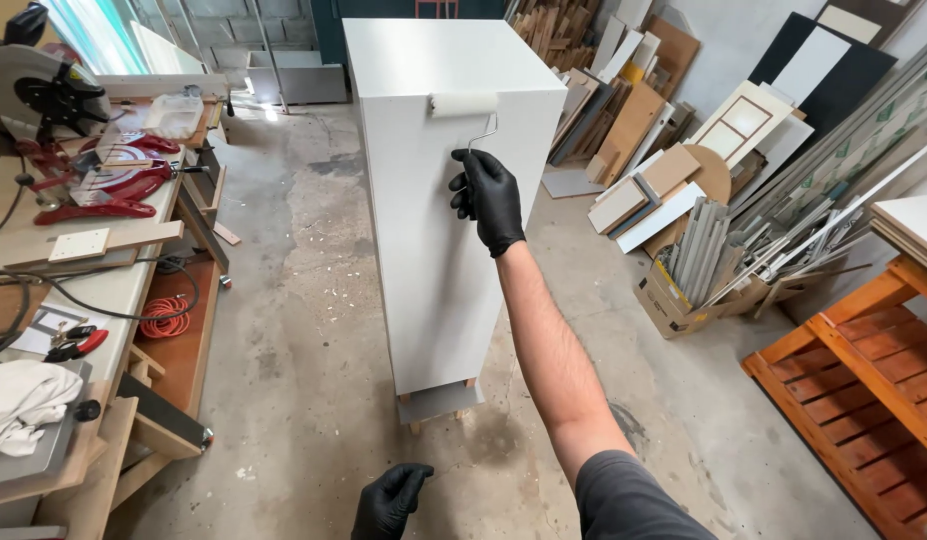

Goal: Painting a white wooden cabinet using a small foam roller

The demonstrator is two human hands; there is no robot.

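Observation:
A tall white cabinet (424,250) stands upright on small wooden blocks in the middle of the concrete floor. My right hand (487,197), in a black glove, grips the handle of a paint roller (464,104). The roller's white sleeve lies flat against the top of the cabinet's front face. My left hand (389,499), also in a black glove, hangs low near the bottom of the view. It holds nothing and its fingers are loosely curled.
A workbench (94,290) runs along the left with a mitre saw (59,110), red clamps, cables and a white cloth. Stacked boards and offcuts (674,170) lean at the back right. An orange wooden rack (864,370) stands at the right.

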